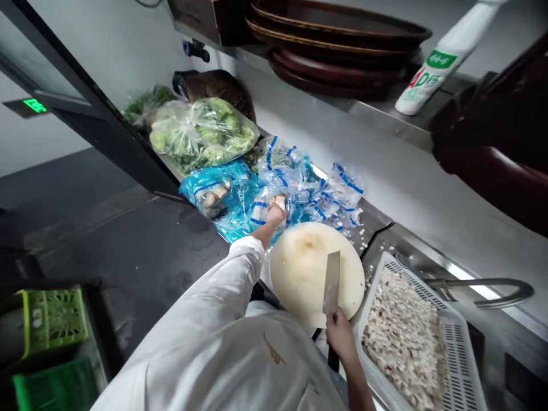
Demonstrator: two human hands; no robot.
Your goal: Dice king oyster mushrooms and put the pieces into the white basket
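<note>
My right hand is wrapped around the handle of a cleaver, whose broad blade lies over the right side of a round, pale chopping board. Beyond the board, my left hand reaches into an opened clear plastic bag with blue stripes. Its fingers are closed on a pale mushroom, partly hidden by the hand and plastic. More mushrooms show through a bag to the left, on blue plastic sheeting. Crumpled striped bags lie to the right.
A white perforated basket of chopped pieces stands right of the board, beside a curved metal faucet. Bagged green vegetables lie at the far left. Above, a shelf carries stacked trays and a white bottle.
</note>
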